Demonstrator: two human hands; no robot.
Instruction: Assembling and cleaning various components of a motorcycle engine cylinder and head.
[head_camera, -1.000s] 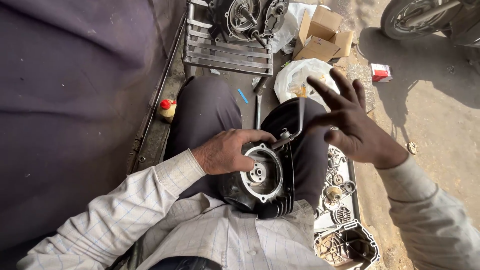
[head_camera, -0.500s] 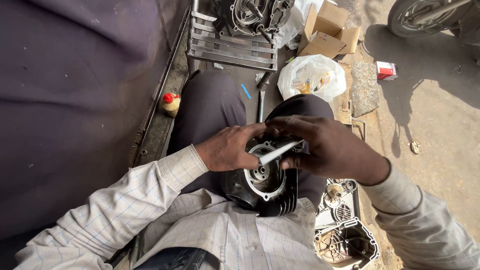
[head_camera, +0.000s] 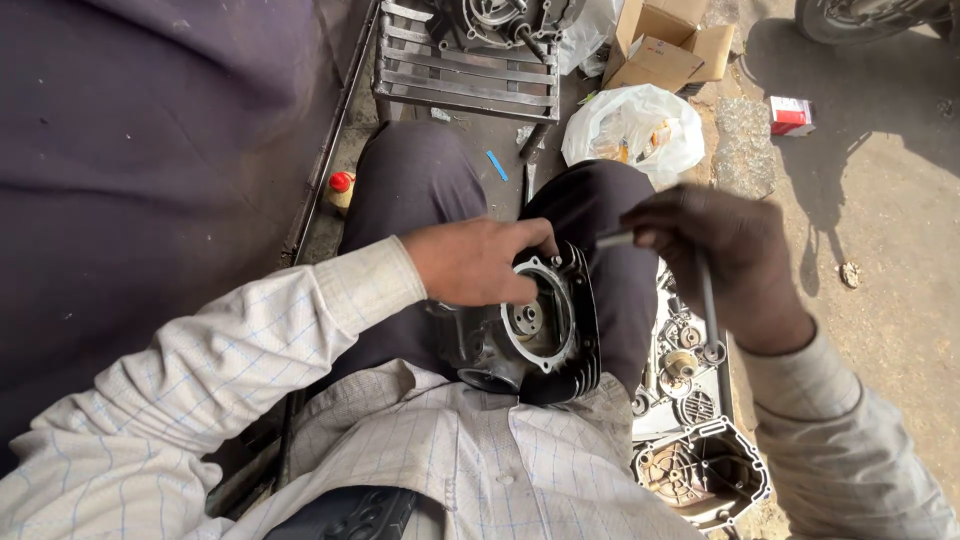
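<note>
Head view: we sit on the ground w/ a black finned engine cylinder (head_camera: 535, 335) on our lap, its round bore facing up towards the camera. Our left hand (head_camera: 475, 262) is clasped over its upper left edge and steadies it; our right hand (head_camera: 725, 255) is closed around a bent metal tool (head_camera: 706, 300), held just right of the cylinder and not touching it. We judge the cylinder heavy, stiff and probably oily, so the fins and outer rim are the best places to take hold. A white plastic bag (head_camera: 632, 130) by the knee holds small packets, approx. yellow and orange; the cardboard boxes (head_camera: 660, 45) behind it stand open, contents not visible.
</note>
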